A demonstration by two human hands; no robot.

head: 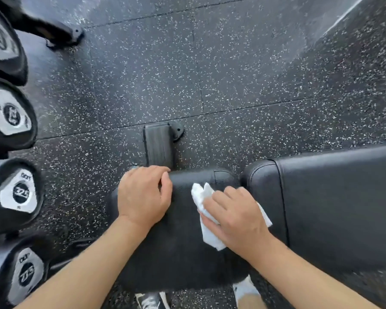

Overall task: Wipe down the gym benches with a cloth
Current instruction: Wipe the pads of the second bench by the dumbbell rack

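Note:
A black padded gym bench lies below me, with a small seat pad (181, 248) and a longer back pad (339, 208) to its right. My right hand (236, 215) lies flat on a white cloth (201, 195) and presses it onto the seat pad near the gap between the pads. My left hand (143, 195) rests on the seat pad's far left corner, its fingers bent over the edge. Part of the cloth is hidden under my right palm.
Several black dumbbells (13, 192) with white end plates line a rack along the left edge. The bench's ribbed foot (158, 146) sticks out on the speckled rubber floor (210, 63). Another frame foot (62, 36) stands at the top left. My shoes (152, 301) show below the pad.

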